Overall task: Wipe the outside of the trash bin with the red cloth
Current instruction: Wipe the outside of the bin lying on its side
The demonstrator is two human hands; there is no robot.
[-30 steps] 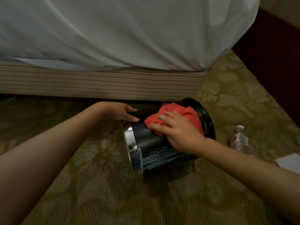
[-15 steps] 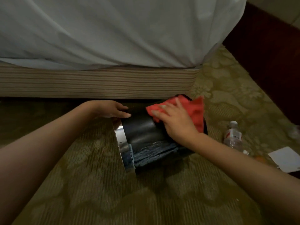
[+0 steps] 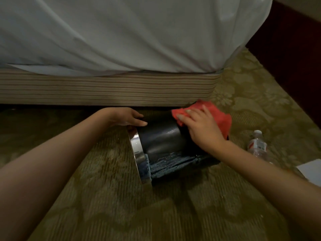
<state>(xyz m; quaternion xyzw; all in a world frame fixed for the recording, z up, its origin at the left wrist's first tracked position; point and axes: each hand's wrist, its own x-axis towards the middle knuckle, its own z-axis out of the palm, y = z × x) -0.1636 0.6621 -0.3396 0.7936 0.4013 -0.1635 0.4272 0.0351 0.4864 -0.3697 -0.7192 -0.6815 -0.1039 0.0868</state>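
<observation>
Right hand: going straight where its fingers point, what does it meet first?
Probably the striped bed base. The right hand, on the red cloth, points away-left across the trash bin, passing the left hand. Depth unclear.

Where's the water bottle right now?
Head view, right side: the bottle sits on the carpet, right of the bin, just beyond the white paper.

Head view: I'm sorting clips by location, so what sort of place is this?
Probably a hotel bedroom: a white bed sheet hangs over a striped bed base, patterned olive-green carpet covers the floor, and a black trash bin lies on it.
</observation>
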